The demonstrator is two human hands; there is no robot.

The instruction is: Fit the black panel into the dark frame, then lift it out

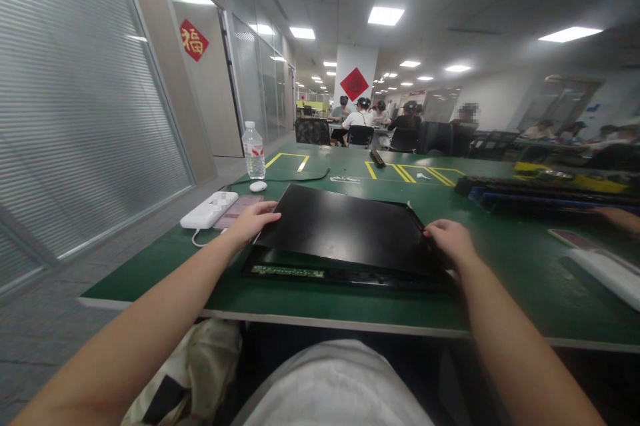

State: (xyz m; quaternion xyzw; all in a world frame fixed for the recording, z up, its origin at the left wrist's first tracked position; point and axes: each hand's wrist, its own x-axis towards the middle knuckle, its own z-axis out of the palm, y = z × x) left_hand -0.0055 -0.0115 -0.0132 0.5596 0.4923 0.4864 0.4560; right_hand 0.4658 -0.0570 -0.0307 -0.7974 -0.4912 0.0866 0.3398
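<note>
A flat, glossy black panel (345, 223), probably a display screen, lies tilted over a thin black frame (385, 279). Its left side sits raised, so a gap shows between it and the frame's near edge. Along that edge runs a green circuit board strip (287, 272). My left hand (253, 221) grips the panel's left edge, thumb and fingers closed on it. At the right side, my right hand (453, 239) pinches the frame's edge close beside the panel. The panel covers most of the frame's inside.
On the green table (165, 273), a white power bank (209, 210), a phone (240, 210) and a water bottle (254, 151) stand left. Rightward are stacked black strips (540, 193), another white device (607, 276) and a co-worker's hand (620, 218). Yellow tape (405, 173) marks the far side.
</note>
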